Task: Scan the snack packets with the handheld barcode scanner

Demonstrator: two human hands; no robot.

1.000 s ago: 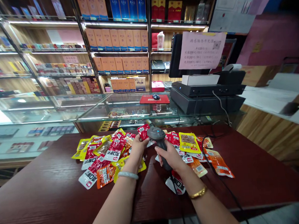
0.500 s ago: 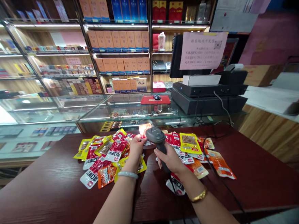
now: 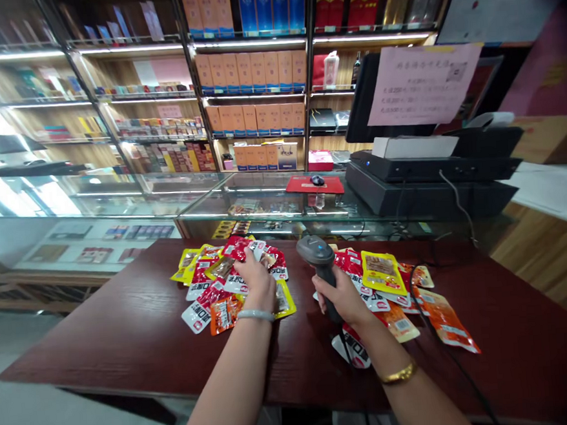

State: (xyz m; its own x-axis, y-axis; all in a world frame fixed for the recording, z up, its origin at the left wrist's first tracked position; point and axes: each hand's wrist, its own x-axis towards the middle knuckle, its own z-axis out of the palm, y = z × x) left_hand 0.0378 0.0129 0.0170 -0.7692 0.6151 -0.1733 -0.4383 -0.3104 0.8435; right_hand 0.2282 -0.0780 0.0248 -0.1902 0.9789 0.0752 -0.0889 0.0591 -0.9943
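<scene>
saw two bare forearms [image 3: 230, 391] nearest, reaching over the front edge of one dark wooden desk [image 3: 116, 315], and counted one gold bracelet [image 3: 399, 374] on the right and one pale bangle [image 3: 255, 315] on the left. found the right hand [image 3: 340, 293] wrapped firmly around the grip of one scanner [image 3: 315, 250]. found the left hand [image 3: 258, 282] over the left heap of packets [image 3: 202, 286], half curled and touching the upper ones; could not tell whether gripping any. counted two heaps, too overlapped for an exact tally; in the right heap of packets [image 3: 350, 266] made out one yellow packet [image 3: 383, 272] on top and one long orange packet [image 3: 449, 321] at the outer side. noticed bare wood between the heaps, a wide open stretch at the desk's left, and more room at the right, crossed by a cord. saw the back edge close against one glass counter [image 3: 257, 183], bearing one red mat [image 3: 298, 184], one mouse [image 3: 317, 180] and one monitor [image 3: 361, 103]. farthest off, counted four blue boxes [image 3: 263, 10] on a shelf.
</scene>
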